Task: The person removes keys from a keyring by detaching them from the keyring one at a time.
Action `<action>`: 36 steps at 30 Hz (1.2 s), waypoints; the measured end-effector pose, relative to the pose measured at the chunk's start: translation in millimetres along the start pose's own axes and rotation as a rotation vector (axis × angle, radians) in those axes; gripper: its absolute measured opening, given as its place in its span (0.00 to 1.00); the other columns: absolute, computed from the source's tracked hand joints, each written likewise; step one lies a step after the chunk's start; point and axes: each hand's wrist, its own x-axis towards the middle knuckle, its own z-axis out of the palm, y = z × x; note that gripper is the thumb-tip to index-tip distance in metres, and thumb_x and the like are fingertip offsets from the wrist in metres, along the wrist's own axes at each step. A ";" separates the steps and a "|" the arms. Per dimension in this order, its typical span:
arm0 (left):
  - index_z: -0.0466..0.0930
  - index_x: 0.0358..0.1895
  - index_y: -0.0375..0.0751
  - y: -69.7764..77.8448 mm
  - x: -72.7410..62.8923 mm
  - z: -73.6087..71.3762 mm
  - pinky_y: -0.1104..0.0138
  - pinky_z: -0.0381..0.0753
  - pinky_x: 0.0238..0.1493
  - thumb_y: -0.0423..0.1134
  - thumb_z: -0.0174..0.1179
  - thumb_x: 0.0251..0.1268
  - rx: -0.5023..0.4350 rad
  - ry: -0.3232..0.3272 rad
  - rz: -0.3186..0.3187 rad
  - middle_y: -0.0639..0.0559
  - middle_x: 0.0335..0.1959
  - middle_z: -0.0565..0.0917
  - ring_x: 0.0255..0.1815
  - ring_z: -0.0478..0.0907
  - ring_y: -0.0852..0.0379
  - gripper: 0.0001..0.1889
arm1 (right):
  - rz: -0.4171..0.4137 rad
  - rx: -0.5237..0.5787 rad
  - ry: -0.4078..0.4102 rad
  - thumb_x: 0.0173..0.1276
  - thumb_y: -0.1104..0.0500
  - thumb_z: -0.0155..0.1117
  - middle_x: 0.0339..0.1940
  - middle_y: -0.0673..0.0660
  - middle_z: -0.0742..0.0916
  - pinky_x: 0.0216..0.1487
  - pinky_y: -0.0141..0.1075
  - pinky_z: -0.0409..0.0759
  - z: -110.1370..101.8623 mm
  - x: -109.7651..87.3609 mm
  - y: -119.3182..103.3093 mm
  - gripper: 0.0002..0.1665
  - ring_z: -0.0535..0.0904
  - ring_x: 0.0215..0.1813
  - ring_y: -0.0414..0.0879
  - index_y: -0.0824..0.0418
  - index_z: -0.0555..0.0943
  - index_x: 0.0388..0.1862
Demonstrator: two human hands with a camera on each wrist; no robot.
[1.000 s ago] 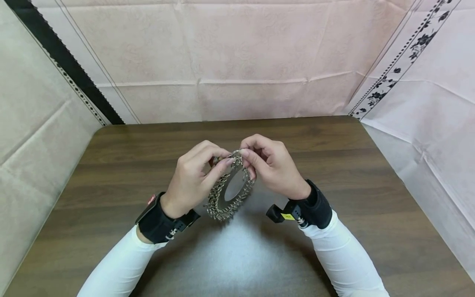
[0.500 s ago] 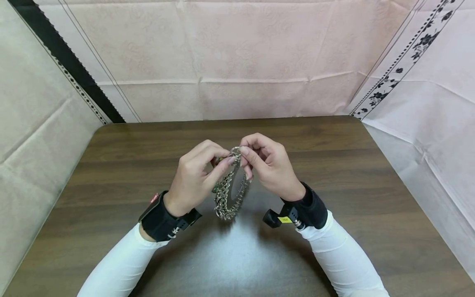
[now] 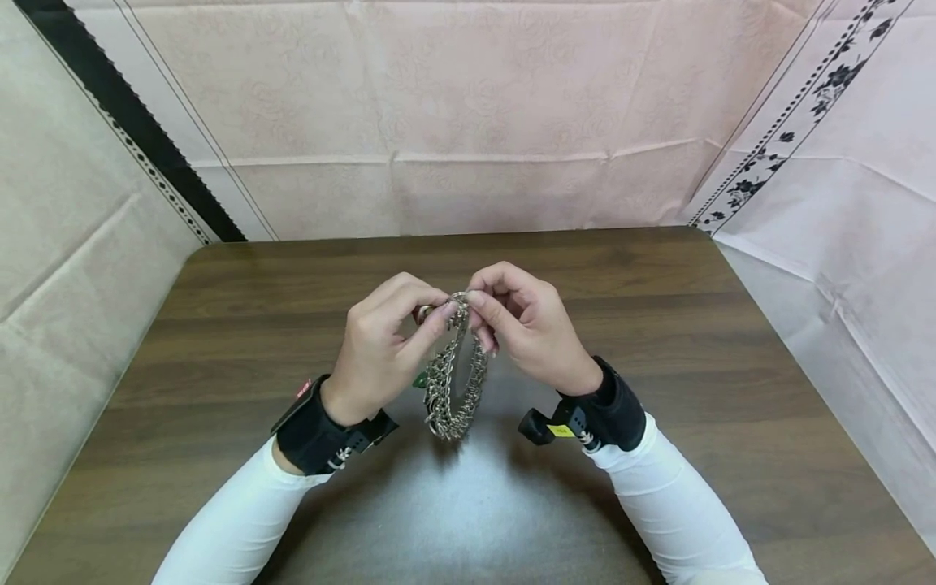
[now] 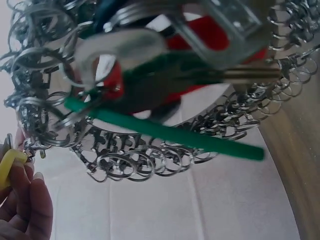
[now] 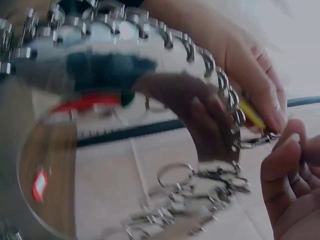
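A large flat metal ring (image 3: 437, 398), edged with many small swivel clasps and split rings, hangs tilted above the table between both hands. My left hand (image 3: 383, 349) grips its upper part, thumb against fingers. With thumb and index finger my right hand (image 3: 522, 325) pinches at a small metal clasp (image 5: 260, 141) on the ring's edge, beside the left fingertips. A yellow tag (image 5: 252, 116) lies by the left fingers in the right wrist view. Close to the left wrist camera hang a green strip (image 4: 210, 143) and blurred red, green and clear pieces. The fingertips partly hide the clasp.
Below the hands spreads a dark wood-grain table (image 3: 468, 520). Pale cloth (image 3: 468, 122) hangs behind it and along both sides. Black straps with cameras (image 3: 570, 422) sit on both wrists, near the hanging ring.
The ring has turned from showing its wide opening to nearly edge-on, and it has shifted slightly. A bit of green has come into sight behind it. Both hands keep their grips, having moved only slightly.
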 end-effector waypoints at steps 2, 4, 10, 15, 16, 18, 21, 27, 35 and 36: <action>0.84 0.36 0.34 -0.2 0.2 -1.0 0.70 0.75 0.33 0.27 0.67 0.63 0.011 -0.003 0.010 0.46 0.31 0.83 0.32 0.76 0.59 0.02 | -0.019 -0.068 -0.027 0.75 0.73 0.55 0.25 0.60 0.79 0.21 0.33 0.76 -1.3 0.3 0.4 0.01 0.74 0.20 0.41 0.72 0.75 0.41; 0.84 0.36 0.34 0.0 0.3 -2.5 0.72 0.74 0.33 0.26 0.67 0.62 0.023 -0.021 0.016 0.47 0.31 0.83 0.32 0.76 0.59 0.03 | -0.052 -0.152 -0.057 0.75 0.73 0.55 0.25 0.59 0.79 0.21 0.32 0.76 -2.6 0.8 0.8 0.02 0.73 0.20 0.40 0.70 0.75 0.41; 0.84 0.39 0.34 1.7 0.9 -6.6 0.74 0.72 0.34 0.26 0.65 0.66 0.042 -0.096 0.023 0.47 0.33 0.82 0.33 0.74 0.60 0.03 | -0.181 -0.361 -0.117 0.73 0.74 0.57 0.24 0.54 0.79 0.24 0.28 0.75 -5.7 2.2 1.4 0.05 0.74 0.23 0.37 0.67 0.75 0.39; 0.83 0.39 0.34 1.3 1.6 -6.4 0.74 0.73 0.36 0.26 0.66 0.65 0.038 -0.103 0.013 0.47 0.33 0.82 0.34 0.75 0.60 0.03 | -0.225 -0.395 -0.109 0.71 0.76 0.58 0.25 0.55 0.79 0.25 0.26 0.74 -5.2 2.4 2.7 0.07 0.73 0.23 0.36 0.67 0.74 0.38; 0.83 0.39 0.34 1.0 1.5 -6.2 0.74 0.73 0.36 0.26 0.66 0.64 0.034 -0.098 0.009 0.47 0.33 0.83 0.34 0.75 0.60 0.03 | -0.222 -0.385 -0.103 0.71 0.76 0.58 0.25 0.55 0.79 0.24 0.26 0.74 -4.5 2.4 3.0 0.07 0.73 0.22 0.36 0.67 0.74 0.38; 0.83 0.39 0.34 0.9 1.4 -6.2 0.74 0.74 0.37 0.26 0.67 0.64 0.022 -0.091 -0.004 0.47 0.33 0.83 0.35 0.76 0.60 0.03 | -0.213 -0.358 -0.090 0.71 0.77 0.57 0.24 0.56 0.79 0.23 0.27 0.74 -3.2 2.2 3.9 0.06 0.73 0.22 0.36 0.68 0.74 0.38; 0.84 0.39 0.34 1.5 1.8 -6.3 0.73 0.74 0.38 0.26 0.67 0.64 -0.002 -0.079 -0.023 0.47 0.34 0.83 0.35 0.77 0.60 0.04 | -0.188 -0.310 -0.063 0.71 0.77 0.56 0.24 0.56 0.78 0.22 0.28 0.75 -1.5 1.3 4.4 0.06 0.73 0.21 0.37 0.68 0.74 0.39; 0.84 0.40 0.34 2.3 2.6 -6.6 0.72 0.76 0.40 0.26 0.67 0.63 -0.019 -0.057 -0.033 0.46 0.35 0.84 0.37 0.79 0.58 0.05 | -0.139 -0.200 -0.013 0.74 0.75 0.55 0.24 0.59 0.79 0.21 0.30 0.76 2.1 -0.6 4.9 0.02 0.74 0.20 0.39 0.71 0.74 0.40; 0.82 0.40 0.31 2.8 2.1 -5.1 0.73 0.78 0.42 0.24 0.68 0.61 -0.030 -0.039 -0.014 0.44 0.35 0.84 0.37 0.80 0.56 0.06 | -0.130 -0.053 0.031 0.78 0.66 0.53 0.25 0.61 0.78 0.20 0.31 0.76 6.3 -2.0 6.8 0.09 0.74 0.20 0.39 0.74 0.72 0.40; 0.82 0.40 0.31 2.7 2.2 -5.0 0.73 0.78 0.42 0.24 0.68 0.61 -0.033 -0.040 -0.013 0.43 0.35 0.83 0.38 0.80 0.56 0.06 | -0.132 -0.037 0.042 0.79 0.65 0.53 0.24 0.60 0.78 0.20 0.31 0.76 6.7 -1.9 7.1 0.11 0.74 0.20 0.39 0.75 0.72 0.40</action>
